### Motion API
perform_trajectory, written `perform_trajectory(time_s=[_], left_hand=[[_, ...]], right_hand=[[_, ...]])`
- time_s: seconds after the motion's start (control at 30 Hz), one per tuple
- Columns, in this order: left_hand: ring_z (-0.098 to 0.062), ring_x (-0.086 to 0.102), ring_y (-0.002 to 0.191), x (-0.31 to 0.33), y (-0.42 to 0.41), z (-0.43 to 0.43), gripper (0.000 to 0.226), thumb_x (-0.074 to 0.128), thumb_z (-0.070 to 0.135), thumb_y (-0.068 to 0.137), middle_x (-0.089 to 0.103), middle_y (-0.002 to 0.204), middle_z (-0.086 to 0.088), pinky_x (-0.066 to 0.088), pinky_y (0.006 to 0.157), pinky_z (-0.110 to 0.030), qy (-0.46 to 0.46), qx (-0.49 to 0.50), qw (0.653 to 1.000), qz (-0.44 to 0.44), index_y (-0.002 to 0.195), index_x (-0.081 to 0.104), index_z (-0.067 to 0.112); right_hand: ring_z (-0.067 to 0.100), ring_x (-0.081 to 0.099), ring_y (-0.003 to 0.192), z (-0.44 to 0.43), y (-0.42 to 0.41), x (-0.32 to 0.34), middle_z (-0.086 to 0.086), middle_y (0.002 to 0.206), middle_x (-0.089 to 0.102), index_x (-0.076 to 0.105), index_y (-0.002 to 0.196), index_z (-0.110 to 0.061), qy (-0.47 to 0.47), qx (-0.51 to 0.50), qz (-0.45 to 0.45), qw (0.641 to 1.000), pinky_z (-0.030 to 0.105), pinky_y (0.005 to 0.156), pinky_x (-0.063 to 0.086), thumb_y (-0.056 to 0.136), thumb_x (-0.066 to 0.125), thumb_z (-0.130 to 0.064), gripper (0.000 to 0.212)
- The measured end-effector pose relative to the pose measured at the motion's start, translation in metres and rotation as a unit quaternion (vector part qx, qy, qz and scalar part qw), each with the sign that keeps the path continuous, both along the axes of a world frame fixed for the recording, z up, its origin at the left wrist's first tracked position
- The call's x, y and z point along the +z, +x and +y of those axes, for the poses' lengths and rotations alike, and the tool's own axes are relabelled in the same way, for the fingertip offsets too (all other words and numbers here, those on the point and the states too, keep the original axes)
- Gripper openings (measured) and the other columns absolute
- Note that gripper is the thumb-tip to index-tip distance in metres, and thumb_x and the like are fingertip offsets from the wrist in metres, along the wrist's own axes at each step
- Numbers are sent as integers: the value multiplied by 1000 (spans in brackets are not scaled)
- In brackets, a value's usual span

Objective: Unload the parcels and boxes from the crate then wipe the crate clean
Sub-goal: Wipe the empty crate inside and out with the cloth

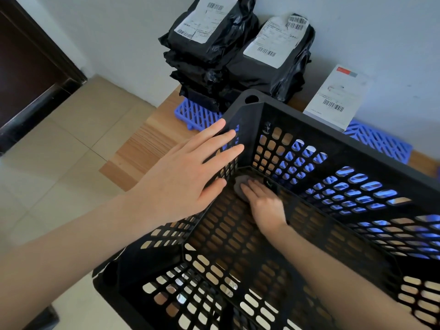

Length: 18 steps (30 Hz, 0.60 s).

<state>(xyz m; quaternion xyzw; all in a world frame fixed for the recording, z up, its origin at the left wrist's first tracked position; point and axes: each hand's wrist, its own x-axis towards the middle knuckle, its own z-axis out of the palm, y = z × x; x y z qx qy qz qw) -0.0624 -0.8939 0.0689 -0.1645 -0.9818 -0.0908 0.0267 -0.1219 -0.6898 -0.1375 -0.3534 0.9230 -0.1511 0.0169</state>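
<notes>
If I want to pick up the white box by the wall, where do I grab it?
Probably pinch the white box across its long side edges near the top, from above: its back faces the wall and the crate crowds its bottom.

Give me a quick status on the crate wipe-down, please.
Left hand flat on crate side, steadying. Right hand pressing grey cloth into far floor corner. Crate unloaded, parcels stacked behind. Nothing in the way.

We see the black perforated crate [281, 119] unloaded, a grey cloth [239, 185] in its far corner. Beyond that corner sit two stacks of black labelled parcels [214, 55]; a white box [338, 96] stands behind its far wall.
</notes>
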Motion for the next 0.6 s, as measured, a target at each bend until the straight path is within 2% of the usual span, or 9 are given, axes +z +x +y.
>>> perform_trajectory(time_s=[0.07,0.2,0.27,0.37,0.47,0.6], left_hand=[[-18,9,152,0,0,0,58,50,31,96,29,160,-5,36,114,-48,3,-3,1000,-2,150,37,16],[-18,8,152,0,0,0,57,47,33,97,29,160,-5,37,113,-49,4,0,1000,-2,150,35,17],[-18,7,152,0,0,1,57,45,34,97,28,160,-4,39,112,-49,3,2,1000,-2,151,35,17],[-17,7,152,0,1,0,57,40,37,98,28,160,-4,41,110,-48,-2,2,1000,-1,151,35,18],[-17,6,152,-1,0,0,56,43,36,99,28,160,-4,40,111,-47,-6,-4,1000,-3,151,35,17],[-18,7,152,0,0,0,58,48,35,97,30,159,-4,38,112,-45,-3,-5,1000,1,150,36,17]], right_hand=[[25,62,115,-10,27,-2,9,121,67,67,119,-12,-12,34,-28,999,43,97,51,64,84,-2,59],[19,62,115,-8,79,0,2,121,68,67,119,-18,-28,190,-74,978,39,100,49,59,87,-11,64],[17,62,116,-3,104,-4,-1,122,67,65,121,-21,-33,274,-77,958,36,100,49,68,84,-17,56],[17,60,118,2,124,-11,-1,123,66,64,123,-21,-46,367,-40,928,34,103,46,89,65,-21,33],[20,56,123,5,100,-7,2,128,63,61,125,-19,-12,368,-14,930,37,106,44,90,63,-21,35],[25,58,122,21,20,7,7,129,63,64,124,-14,15,222,34,974,41,104,46,79,74,-9,47]])
